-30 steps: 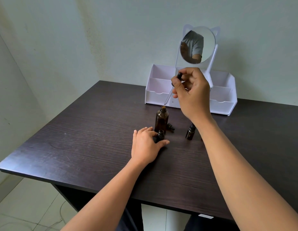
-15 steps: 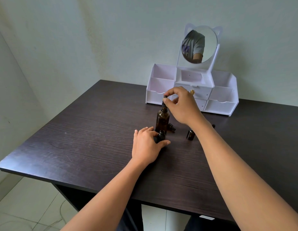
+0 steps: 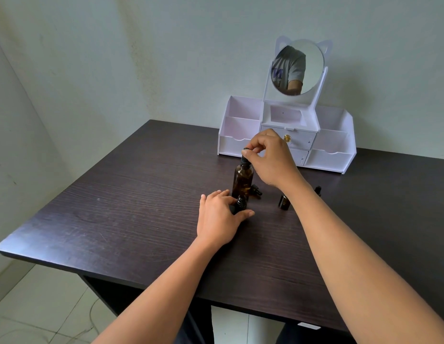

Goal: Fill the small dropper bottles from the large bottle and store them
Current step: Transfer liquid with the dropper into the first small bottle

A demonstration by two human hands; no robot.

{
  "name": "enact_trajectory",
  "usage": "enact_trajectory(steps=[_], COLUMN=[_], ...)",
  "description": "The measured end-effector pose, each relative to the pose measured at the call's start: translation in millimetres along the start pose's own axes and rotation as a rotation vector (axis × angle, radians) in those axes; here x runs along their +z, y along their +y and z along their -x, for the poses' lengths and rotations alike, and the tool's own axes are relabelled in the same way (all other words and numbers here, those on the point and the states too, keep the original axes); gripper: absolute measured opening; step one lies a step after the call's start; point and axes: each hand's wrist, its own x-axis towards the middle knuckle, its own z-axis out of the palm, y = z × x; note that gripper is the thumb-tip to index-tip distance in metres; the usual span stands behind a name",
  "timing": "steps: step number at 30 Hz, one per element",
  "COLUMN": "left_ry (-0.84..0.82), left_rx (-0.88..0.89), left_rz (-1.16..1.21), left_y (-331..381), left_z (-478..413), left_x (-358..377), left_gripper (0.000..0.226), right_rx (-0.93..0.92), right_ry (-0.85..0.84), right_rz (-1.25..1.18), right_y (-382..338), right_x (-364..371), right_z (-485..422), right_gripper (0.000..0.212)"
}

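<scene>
Head view: my right hand (image 3: 270,157) is up over the large amber glass bottle (image 3: 242,181). Thumb + forefinger pinch the black rubber dropper top (image 3: 245,153) right at its neck, other fingers curled. The bottle stands upright mid-table on the dark wood-grain table (image 3: 131,207). My left hand (image 3: 219,219) lies on the tabletop just in front, thumb + index curled round a small dark dropper bottle (image 3: 240,203). It's upright and v. close to the big one; can't tell if they touch. A loose black cap (image 3: 256,190) lies on its side just right of the large bottle. A 2nd small dark bottle (image 3: 283,201) stands further right, beside my right forearm. Another black dropper cap (image 3: 318,190) shows beyond that arm. At the back by the wall: white plastic organiser (image 3: 240,142) w/ open compartments, drawers and a round cat-eared mirror (image 3: 311,68).
</scene>
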Motion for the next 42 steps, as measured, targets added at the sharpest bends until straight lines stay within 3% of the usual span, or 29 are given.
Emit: enact_trajectory(steps=[5, 12, 19, 33, 38, 42], left_ry=[0.001, -0.002, -0.003, -0.013, -0.001, -0.006], left_rx=[0.002, 0.002, -0.008, -0.015, -0.012, -0.013], left_rz=[-0.003, -0.004, 0.001, -0.004, 0.001, -0.004], left_y=[0.3, 1.2, 1.8, 1.4, 1.3, 1.9], left_z=[-0.4, -0.2, 0.0, -0.2, -0.2, 0.0], left_x=[-0.4, -1.6, -1.2, -1.5, -1.2, -1.0], left_gripper=[0.060, 0.059, 0.060, 0.061, 0.062, 0.061], right_rx=[0.016, 0.063, 0.045, 0.076, 0.060, 0.052], right_ry=[0.013, 0.021, -0.003, 0.001, -0.006, -0.017], right_rz=[-0.026, -0.048, -0.005, -0.045, -0.025, -0.024], right_y=[1.0, 2.5, 2.9, 5.5, 6.0, 5.3], right_x=[0.5, -3.1, -1.7, -0.7, 0.3, 0.7], right_z=[0.4, 1.3, -0.8, -0.1, -0.4, -1.0], right_gripper=[0.005, 0.019, 0.004, 0.014, 0.003, 0.007])
